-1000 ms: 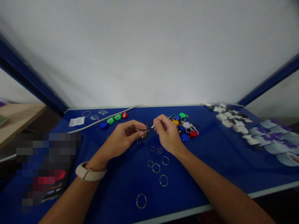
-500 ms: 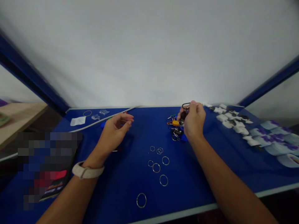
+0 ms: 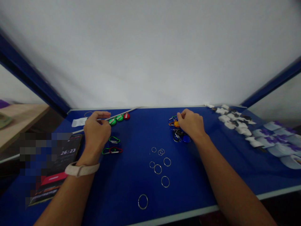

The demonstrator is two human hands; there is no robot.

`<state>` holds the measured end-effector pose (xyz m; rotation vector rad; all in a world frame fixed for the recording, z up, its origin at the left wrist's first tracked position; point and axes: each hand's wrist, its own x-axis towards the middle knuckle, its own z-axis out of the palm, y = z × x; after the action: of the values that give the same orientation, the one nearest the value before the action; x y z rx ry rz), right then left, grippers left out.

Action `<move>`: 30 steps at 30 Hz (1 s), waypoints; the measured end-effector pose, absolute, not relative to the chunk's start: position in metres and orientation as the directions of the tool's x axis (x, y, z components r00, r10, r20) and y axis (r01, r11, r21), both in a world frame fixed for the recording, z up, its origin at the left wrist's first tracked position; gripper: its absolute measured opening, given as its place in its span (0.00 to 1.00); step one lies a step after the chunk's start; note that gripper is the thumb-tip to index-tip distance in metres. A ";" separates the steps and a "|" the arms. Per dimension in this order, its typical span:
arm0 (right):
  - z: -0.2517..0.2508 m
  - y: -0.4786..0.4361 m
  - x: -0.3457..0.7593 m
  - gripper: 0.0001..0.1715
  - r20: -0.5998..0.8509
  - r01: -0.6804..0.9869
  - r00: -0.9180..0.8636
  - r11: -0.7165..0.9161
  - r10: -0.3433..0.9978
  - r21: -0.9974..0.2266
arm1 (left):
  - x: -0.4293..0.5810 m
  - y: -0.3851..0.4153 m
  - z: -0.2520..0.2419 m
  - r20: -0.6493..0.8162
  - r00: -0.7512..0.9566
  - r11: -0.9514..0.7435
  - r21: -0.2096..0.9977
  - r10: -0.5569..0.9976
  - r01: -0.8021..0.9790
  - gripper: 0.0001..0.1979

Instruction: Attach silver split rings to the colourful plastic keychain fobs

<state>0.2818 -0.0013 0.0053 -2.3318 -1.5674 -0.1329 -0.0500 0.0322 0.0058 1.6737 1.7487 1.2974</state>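
Resting curled over a heap of key tags and carabiners (image 3: 179,134), the right hand (image 3: 190,124) lies up and to the right of the loose split rings (image 3: 158,169) on the blue table (image 3: 195,185). Its fingers are bent, and whether they grip anything cannot be told. The heap's long axis points away from the person, and the right hand is the nearer one.

The left hand (image 3: 96,128) is half open, fingers extended, nothing visible in it, up and to the left of the rings. Just beside its fingers: a row of green and red key tags (image 3: 119,118). Below them: coloured carabiners (image 3: 112,146). Farther left of the rings: a phone (image 3: 69,147).
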 end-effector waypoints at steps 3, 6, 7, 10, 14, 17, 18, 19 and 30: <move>0.005 -0.002 0.280 0.17 0.287 0.924 0.378 -0.343 0.880 -0.168 | -0.039 0.031 0.007 0.319 -0.147 -0.076 0.592 0.936 0.802 0.16; 0.004 -0.003 0.277 0.17 0.354 0.932 0.361 -0.325 0.863 -0.158 | -0.033 0.031 0.001 0.360 -0.035 -0.146 0.462 0.932 0.875 0.21; 0.003 -0.003 0.277 0.17 0.365 0.934 0.358 -0.320 0.859 -0.162 | -0.034 0.032 -0.001 0.380 -0.017 -0.162 0.434 0.925 0.886 0.22; 0.002 -0.003 0.274 0.17 0.376 0.939 0.341 -0.293 0.861 -0.181 | -0.037 0.033 -0.006 0.405 0.000 -0.169 0.383 0.914 0.908 0.24; -0.001 -0.003 0.270 0.14 0.429 0.952 0.297 -0.228 0.853 -0.206 | -0.040 0.033 -0.006 0.349 0.010 -0.131 0.326 0.937 0.936 0.25; -0.003 -0.004 0.267 0.13 0.466 0.962 0.254 -0.169 0.847 -0.217 | -0.039 0.031 -0.004 0.307 0.037 -0.129 0.286 0.951 0.949 0.25; -0.004 -0.004 0.266 0.13 0.473 0.964 0.236 -0.144 0.849 -0.223 | -0.038 0.031 -0.003 0.305 0.052 -0.145 0.292 0.951 0.945 0.24; -0.004 -0.004 0.264 0.13 0.478 0.966 0.215 -0.114 0.851 -0.231 | -0.038 0.031 -0.003 0.313 0.065 -0.165 0.304 0.948 0.938 0.24; 0.005 -0.019 0.229 0.06 0.308 0.781 -0.311 0.426 0.899 -0.456 | -0.041 0.033 -0.016 0.361 0.189 -0.257 0.152 0.913 0.954 0.21</move>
<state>0.2290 -0.0187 0.0046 -1.4159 -2.1665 0.3011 -0.0410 0.0330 -0.0158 2.5019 1.9747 0.6259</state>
